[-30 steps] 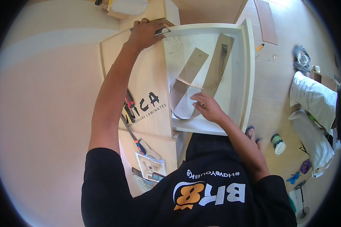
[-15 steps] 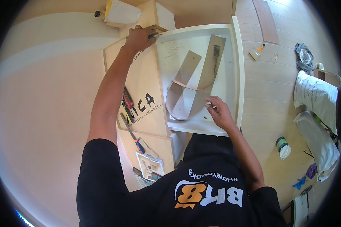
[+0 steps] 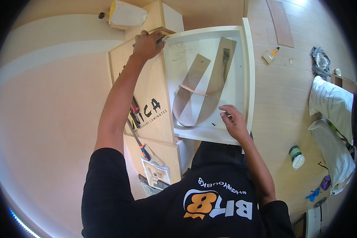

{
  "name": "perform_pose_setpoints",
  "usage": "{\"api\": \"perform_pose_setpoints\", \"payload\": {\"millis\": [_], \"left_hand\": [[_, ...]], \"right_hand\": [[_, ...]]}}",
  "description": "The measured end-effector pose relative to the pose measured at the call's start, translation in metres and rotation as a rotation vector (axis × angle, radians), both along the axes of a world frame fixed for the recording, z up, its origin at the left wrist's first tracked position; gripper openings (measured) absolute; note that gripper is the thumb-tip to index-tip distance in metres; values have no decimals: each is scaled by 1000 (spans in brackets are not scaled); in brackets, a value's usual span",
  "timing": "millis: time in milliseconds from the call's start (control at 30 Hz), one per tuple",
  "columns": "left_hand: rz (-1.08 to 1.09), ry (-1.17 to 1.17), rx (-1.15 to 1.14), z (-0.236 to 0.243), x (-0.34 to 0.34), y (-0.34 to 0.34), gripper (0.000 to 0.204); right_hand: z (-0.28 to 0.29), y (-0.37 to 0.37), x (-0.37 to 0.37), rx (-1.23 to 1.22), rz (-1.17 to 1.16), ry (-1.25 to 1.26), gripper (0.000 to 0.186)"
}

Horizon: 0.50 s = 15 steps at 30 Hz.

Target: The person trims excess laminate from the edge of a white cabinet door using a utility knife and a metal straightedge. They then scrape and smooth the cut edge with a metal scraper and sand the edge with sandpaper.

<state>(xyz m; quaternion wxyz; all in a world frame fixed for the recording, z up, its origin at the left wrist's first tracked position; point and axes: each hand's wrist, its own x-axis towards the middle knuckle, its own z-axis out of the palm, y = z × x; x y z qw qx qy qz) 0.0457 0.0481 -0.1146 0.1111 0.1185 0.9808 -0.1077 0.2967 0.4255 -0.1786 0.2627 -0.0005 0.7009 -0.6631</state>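
Note:
My left hand (image 3: 147, 45) is closed round a small dark tool with a metallic tip (image 3: 162, 39), at the far left corner of a white drawer (image 3: 248, 79). My fingers hide most of the tool, so its kind is unclear. Over the drawer's near right part hovers my right hand (image 3: 235, 123), thumb and fingers apart and nothing between them. Two brown strips lie in the drawer, a shorter one (image 3: 198, 67) and a longer one (image 3: 216, 75). A thin curled strip (image 3: 196, 93) crosses them. Close to my right hand is a tiny dark piece (image 3: 214, 124).
Left of the drawer, a wooden top (image 3: 146, 79) bears red-handled pliers (image 3: 135, 106), a file with a blue-and-orange handle (image 3: 145, 152) and a scraper (image 3: 154, 155). A paintbrush (image 3: 270, 56), a green tin (image 3: 296, 156) and white sacks (image 3: 331, 105) lie on the floor at right.
My right hand has shifted slightly right and toward me, its fingers a little less curled. My left hand has turned slightly at the same corner, still gripping the small tool.

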Motion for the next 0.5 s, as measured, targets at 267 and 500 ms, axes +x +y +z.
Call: {"api": "perform_pose_setpoints", "payload": {"millis": [267, 500], "left_hand": [[72, 5, -17, -1, -3, 8, 45], [42, 54, -23, -9, 1, 4, 45]], "right_hand": [[0, 6, 2, 2, 12, -71, 22], [2, 13, 1, 11, 23, -51, 21]]}}
